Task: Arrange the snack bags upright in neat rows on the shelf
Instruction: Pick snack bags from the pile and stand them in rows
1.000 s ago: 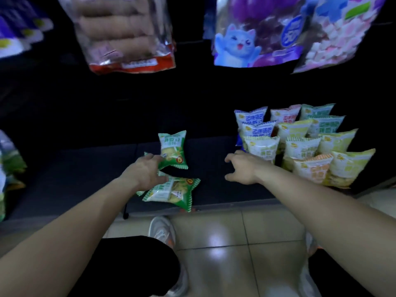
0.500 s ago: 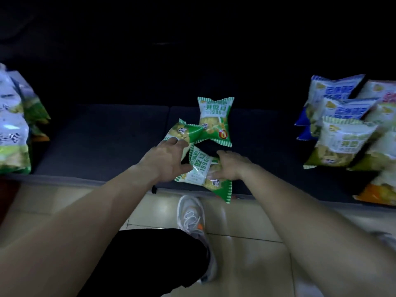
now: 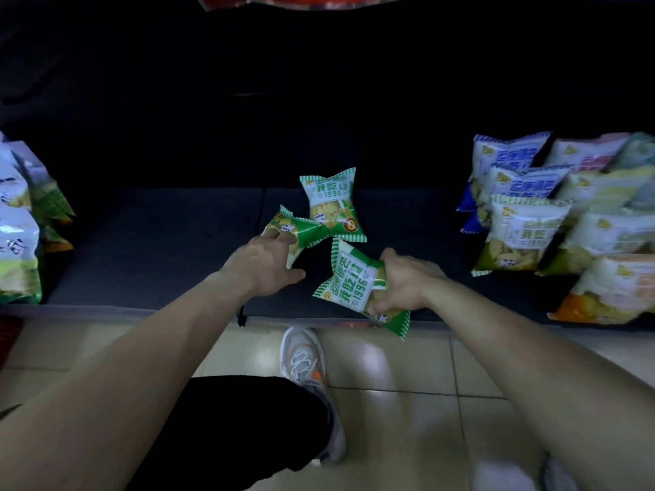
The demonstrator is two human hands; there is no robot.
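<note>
1. The left hand (image 3: 262,267) reaches forward from 7 o'clock with the forearm straight and the back of the hand up. Its fingers (image 3: 280,238) curl over the near end of a crumpled green snack bag (image 3: 301,231), while the thumb sticks out toward 3 o'clock, off the bag.
2. The right hand (image 3: 407,288) comes in from 5 o'clock with the wrist turned inward. Fingers and thumb are clamped round the right side of a tilted green snack bag (image 3: 352,288).
3. That tilted bag is held over the front edge of the shelf (image 3: 159,242). Its top end points to about 11 o'clock and its bottom corner hangs past the lip at 5 o'clock.
4. An upright green snack bag (image 3: 331,203) stands on the dark shelf at 12 o'clock of both hands. Its lower left corner overlaps the crumpled bag's far end.
5. At 3 o'clock of the view stand rows of snack bags (image 3: 524,232) — blue, green, yellow and orange packs — well apart from the hands.
6. At 9 o'clock more snack packs (image 3: 17,242) sit at the shelf's left end.
7. At 6 o'clock lie a tiled floor (image 3: 390,370), a white shoe (image 3: 301,356) and a black trouser leg (image 3: 230,437).
</note>
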